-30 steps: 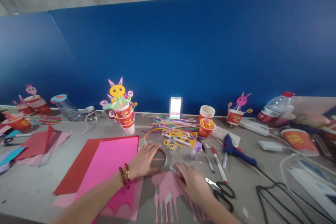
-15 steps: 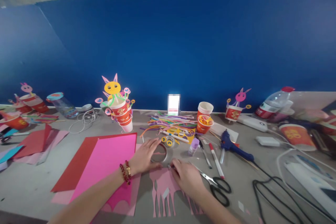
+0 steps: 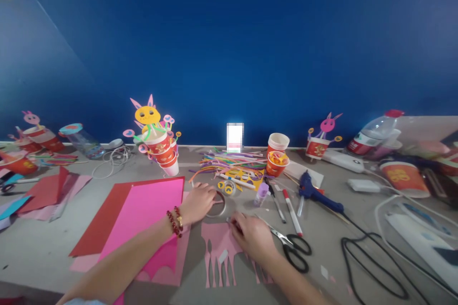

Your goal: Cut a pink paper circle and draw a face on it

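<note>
A pink paper point(image 3: 218, 238) with long cut strips along its near side lies on the grey table, a small pale piece on top of it. My right hand point(image 3: 251, 234) rests over its right part, fingers curled and pinched near the top edge; what they hold is too small to make out. Beyond the paper's left corner, my left hand point(image 3: 201, 201) has its fingers at the left side of a roll of tape point(image 3: 224, 205), thumb hidden. Just right of my right hand lie black-handled scissors point(image 3: 298, 247).
Magenta and red sheets point(image 3: 150, 209) lie left. Farther back are straws point(image 3: 232, 159), stacked cups point(image 3: 278, 142) and a decorated cup tower point(image 3: 157, 145). A glue stick point(image 3: 262, 194), a marker point(image 3: 293, 213) and a blue glue gun point(image 3: 317, 194) with its cable sit right.
My left hand has moved up and left, off the pink paper's edge to the tape roll, its fingers now closer together. My right hand stays at the paper. The view has shifted slightly.
</note>
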Demonstrator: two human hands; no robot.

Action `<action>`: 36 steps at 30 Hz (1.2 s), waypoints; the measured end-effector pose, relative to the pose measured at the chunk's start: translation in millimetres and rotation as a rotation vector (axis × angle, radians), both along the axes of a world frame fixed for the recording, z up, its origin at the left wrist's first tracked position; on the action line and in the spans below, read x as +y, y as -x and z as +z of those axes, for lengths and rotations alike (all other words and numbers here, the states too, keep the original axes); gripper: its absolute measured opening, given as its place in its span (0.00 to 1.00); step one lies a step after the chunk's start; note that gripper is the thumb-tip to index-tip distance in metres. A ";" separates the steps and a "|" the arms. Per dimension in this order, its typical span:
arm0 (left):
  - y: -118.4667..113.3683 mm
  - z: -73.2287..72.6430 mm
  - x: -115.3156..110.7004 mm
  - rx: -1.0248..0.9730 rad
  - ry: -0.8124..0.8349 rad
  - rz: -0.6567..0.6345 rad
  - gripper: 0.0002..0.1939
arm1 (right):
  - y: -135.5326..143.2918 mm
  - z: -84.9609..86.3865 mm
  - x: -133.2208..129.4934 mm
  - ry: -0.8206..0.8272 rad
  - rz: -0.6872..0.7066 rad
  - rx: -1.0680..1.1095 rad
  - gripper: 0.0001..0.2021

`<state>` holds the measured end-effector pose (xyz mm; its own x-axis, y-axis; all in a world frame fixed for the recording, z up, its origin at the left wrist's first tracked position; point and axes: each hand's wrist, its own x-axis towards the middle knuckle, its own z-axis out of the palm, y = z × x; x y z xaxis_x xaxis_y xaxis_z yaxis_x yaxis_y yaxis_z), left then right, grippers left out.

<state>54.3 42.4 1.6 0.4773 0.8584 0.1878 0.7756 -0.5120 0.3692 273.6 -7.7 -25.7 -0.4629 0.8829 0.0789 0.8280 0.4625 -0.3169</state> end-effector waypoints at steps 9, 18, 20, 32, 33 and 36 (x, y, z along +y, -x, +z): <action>-2.9 14.4 -58.9 -0.106 0.174 -0.093 0.09 | 0.9 4.2 2.1 0.064 -0.020 -0.059 0.10; -26.3 0.8 -85.6 0.181 0.349 -0.273 0.04 | 8.1 8.0 0.5 -0.013 -0.059 -0.115 0.10; -29.7 -1.3 -85.2 0.187 0.347 -0.265 0.03 | 6.7 6.2 0.3 -0.021 -0.061 -0.099 0.10; -24.4 9.5 -48.9 -0.769 0.461 0.091 0.06 | -1.9 9.2 -1.4 0.058 0.018 0.576 0.06; -26.4 5.2 -46.6 -0.816 0.493 0.102 0.08 | -1.0 10.8 -3.0 0.067 0.033 0.642 0.05; -35.7 -9.2 -51.0 -0.849 0.578 0.060 0.13 | 1.5 11.7 -7.3 0.115 0.073 0.750 0.05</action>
